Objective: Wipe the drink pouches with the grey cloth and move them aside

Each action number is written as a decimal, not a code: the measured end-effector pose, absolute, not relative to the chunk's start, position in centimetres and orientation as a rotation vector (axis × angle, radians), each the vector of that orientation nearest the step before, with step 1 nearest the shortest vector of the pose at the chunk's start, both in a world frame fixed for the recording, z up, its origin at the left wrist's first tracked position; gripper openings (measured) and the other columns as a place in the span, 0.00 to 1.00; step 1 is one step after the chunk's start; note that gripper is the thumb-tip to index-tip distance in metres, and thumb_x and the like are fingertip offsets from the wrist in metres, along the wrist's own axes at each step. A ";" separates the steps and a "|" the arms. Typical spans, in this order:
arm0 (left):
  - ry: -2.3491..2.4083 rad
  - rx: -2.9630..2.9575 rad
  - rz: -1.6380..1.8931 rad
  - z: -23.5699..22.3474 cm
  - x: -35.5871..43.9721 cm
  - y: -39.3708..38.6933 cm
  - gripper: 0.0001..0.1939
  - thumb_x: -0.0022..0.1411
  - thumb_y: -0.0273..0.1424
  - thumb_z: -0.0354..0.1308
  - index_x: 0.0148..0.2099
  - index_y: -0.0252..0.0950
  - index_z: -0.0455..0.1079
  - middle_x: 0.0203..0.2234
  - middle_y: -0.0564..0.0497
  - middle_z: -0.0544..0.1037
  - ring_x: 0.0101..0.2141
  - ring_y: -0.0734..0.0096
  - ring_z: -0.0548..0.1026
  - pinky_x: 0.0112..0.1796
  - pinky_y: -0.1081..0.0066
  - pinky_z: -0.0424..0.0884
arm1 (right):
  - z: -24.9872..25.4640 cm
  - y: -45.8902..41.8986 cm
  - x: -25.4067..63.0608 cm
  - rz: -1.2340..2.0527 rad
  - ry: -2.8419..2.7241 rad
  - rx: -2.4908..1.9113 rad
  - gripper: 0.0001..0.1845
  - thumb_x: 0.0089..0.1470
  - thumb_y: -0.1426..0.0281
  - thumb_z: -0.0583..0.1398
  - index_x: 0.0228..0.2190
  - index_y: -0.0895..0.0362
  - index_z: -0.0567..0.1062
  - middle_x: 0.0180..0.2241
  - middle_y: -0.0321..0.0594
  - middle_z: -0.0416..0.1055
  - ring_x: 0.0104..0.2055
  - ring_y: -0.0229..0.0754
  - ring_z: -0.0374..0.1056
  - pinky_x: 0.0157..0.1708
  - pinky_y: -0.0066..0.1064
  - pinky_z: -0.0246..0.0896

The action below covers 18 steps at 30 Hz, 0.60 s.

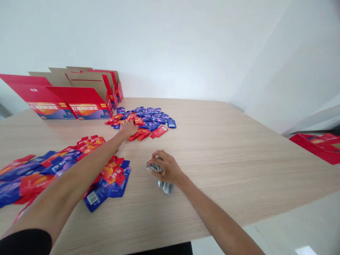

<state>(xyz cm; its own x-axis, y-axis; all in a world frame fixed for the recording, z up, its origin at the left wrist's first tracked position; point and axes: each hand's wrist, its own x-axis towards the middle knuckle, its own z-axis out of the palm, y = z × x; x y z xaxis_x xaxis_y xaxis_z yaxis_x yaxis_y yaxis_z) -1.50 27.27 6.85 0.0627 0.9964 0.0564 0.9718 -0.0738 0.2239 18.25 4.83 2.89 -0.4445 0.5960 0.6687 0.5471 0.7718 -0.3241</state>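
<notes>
My left hand [128, 128] stretches to the far pile of red and blue pouches [154, 116] and touches red ones at its near left side. Its fingers are partly lost among the pouches, so their grip is unclear. On the near middle of the table, my right hand [167, 168] is closed around a grey-and-white striped bundle [166, 187]. Part of this bundle shows below the palm and part between thumb and fingers; its material is hard to make out. Beneath my left forearm spreads a larger pile of red and blue pouches [58, 164].
Open red cartons [87, 102] with raised flaps stand in rows at the back left of the wooden table [225, 152]. A white wall [186, 46] rises behind it. Beyond the table's right edge sits another red box [316, 145].
</notes>
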 end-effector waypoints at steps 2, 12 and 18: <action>2.120 2.114 0.329 6.6 0.0 28.6 0.38 0.65 0.40 0.50 0.68 0.16 0.55 0.66 0.19 0.59 0.66 0.34 0.56 0.62 0.47 0.53 | 2.9 5.0 18.4 0.052 -2.139 -0.855 0.11 0.51 0.72 0.65 0.39 0.52 0.77 0.42 0.41 0.71 0.42 0.44 0.67 0.44 0.35 0.67; 2.244 1.937 0.350 4.9 6.2 31.3 0.61 0.52 0.48 0.64 0.74 0.19 0.37 0.68 0.15 0.52 0.68 0.24 0.50 0.60 0.38 0.48 | 3.4 5.0 18.3 0.001 -2.188 -0.949 0.09 0.55 0.68 0.66 0.39 0.52 0.76 0.43 0.42 0.69 0.42 0.45 0.66 0.44 0.36 0.65; 2.185 1.913 0.268 5.5 7.5 32.8 0.61 0.45 0.41 0.70 0.73 0.22 0.45 0.65 0.15 0.58 0.64 0.23 0.59 0.58 0.38 0.56 | 3.4 5.1 18.4 -0.003 -2.165 -0.993 0.08 0.55 0.68 0.66 0.39 0.52 0.76 0.43 0.43 0.70 0.42 0.45 0.66 0.44 0.36 0.65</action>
<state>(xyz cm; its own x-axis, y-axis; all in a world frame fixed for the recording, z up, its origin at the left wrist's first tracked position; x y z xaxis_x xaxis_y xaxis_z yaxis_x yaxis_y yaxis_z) 7.53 32.78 5.46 -0.1253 0.9909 -0.0483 0.9500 0.1339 0.2822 18.43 5.07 3.38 -0.4252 0.6528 0.6269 0.6547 0.7001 -0.2851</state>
